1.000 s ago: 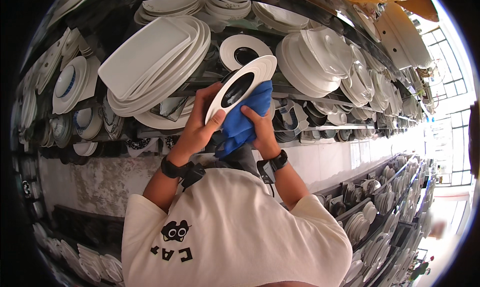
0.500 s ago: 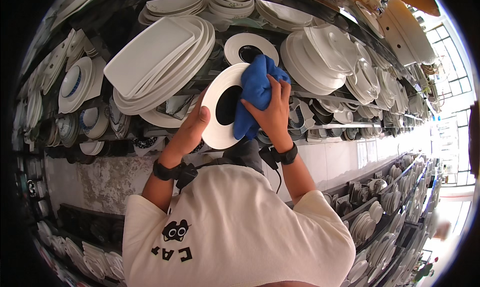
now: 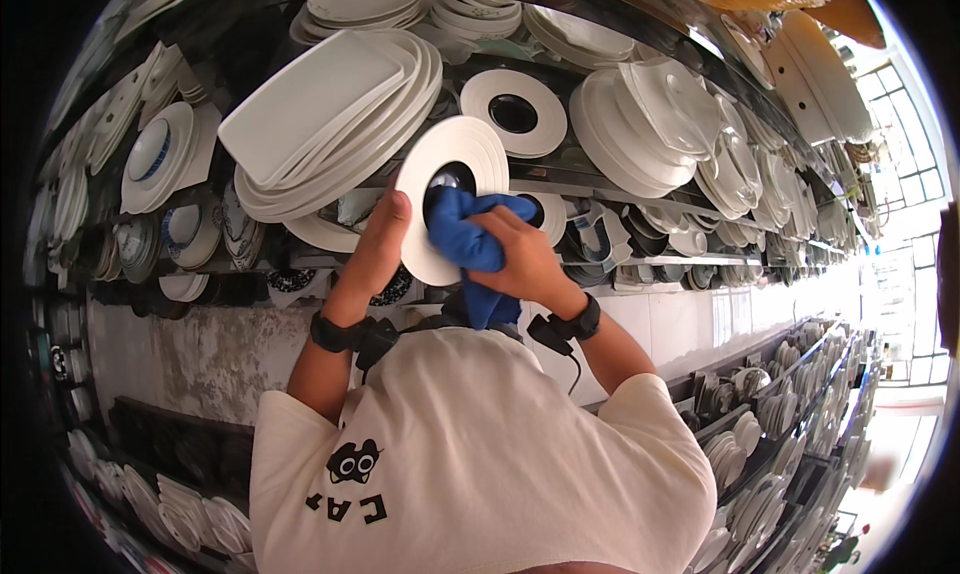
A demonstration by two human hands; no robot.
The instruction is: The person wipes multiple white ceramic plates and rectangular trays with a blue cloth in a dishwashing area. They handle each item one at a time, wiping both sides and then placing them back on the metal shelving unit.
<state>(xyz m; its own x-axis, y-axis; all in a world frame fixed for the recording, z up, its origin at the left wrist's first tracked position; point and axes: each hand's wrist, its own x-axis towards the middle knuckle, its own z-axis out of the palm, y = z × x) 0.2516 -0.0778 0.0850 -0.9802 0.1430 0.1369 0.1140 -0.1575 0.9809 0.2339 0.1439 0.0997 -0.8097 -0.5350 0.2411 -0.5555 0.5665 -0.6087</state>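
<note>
Under the right fingers (image 3: pixel 497 224), clutched blue cloth (image 3: pixel 465 236) meets the white plate (image 3: pixel 462 146) left fingers (image 3: pixel 399 208) clamp; wiping appears unfinished.

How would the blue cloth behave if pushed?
The cloth is likely floppy, since it bunches in folds in the right hand. Its loose end hangs below, so it would probably sag. Being crumpled, it probably wouldn't roll.

plate rim (image 3: pixel 480 146) — finely ridged, low-sheen | plate well (image 3: pixel 449 177) — smooth, glossy | cloth (image 3: pixel 466 238): matt fabric
</note>
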